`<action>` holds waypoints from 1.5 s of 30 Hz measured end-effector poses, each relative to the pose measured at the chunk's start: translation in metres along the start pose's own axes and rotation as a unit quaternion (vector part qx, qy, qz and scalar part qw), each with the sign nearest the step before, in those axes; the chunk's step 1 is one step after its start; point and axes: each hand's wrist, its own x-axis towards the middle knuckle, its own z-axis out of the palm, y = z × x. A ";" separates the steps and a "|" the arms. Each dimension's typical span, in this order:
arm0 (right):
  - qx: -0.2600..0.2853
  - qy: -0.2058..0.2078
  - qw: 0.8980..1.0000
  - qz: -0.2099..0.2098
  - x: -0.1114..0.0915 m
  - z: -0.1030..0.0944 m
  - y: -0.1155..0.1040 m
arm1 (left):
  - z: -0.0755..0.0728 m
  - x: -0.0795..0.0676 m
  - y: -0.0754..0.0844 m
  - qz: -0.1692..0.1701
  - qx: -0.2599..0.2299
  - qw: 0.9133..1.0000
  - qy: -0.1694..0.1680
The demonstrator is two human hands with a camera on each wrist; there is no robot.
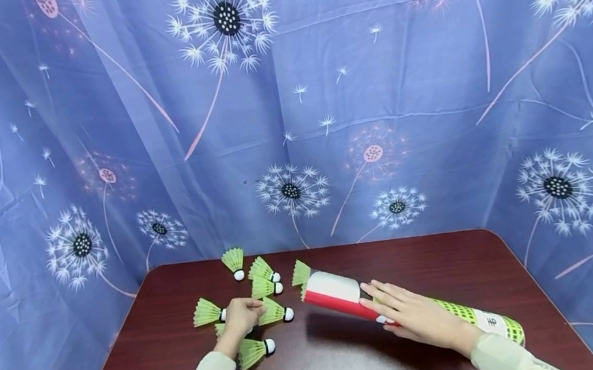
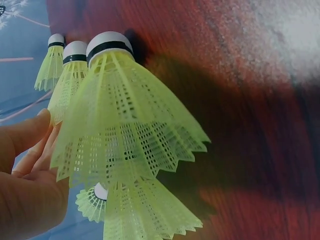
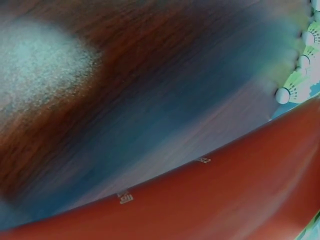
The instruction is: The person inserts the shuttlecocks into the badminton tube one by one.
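- Shuttlecocks [image 1: 251, 353], yellow-green with white tips, lie on the left part of the brown worktop [image 1: 138, 365], around the left hand [image 1: 241, 317].
- The left fingers pinch the wide edge of one shuttlecock [image 1: 275, 310]; its white tip points away from the hand.
- Beside it, a bigger-looking one fills much of the left wrist view.
- A long tube [image 1: 334, 291], red, white and green, slants across the right side.
- Yellow-green shuttlecock skirts [image 1: 300, 272] poke out of the tube's left end.
- The right hand [image 1: 415, 317] rests on top of the tube, its fingers nearly straight.
- Behind is a blue curtain [image 1: 315, 89] with dandelions.
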 end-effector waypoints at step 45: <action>0.015 0.017 1.000 -0.004 0.000 0.005 0.002 | -0.012 -0.011 0.020 0.103 -0.279 0.955 0.021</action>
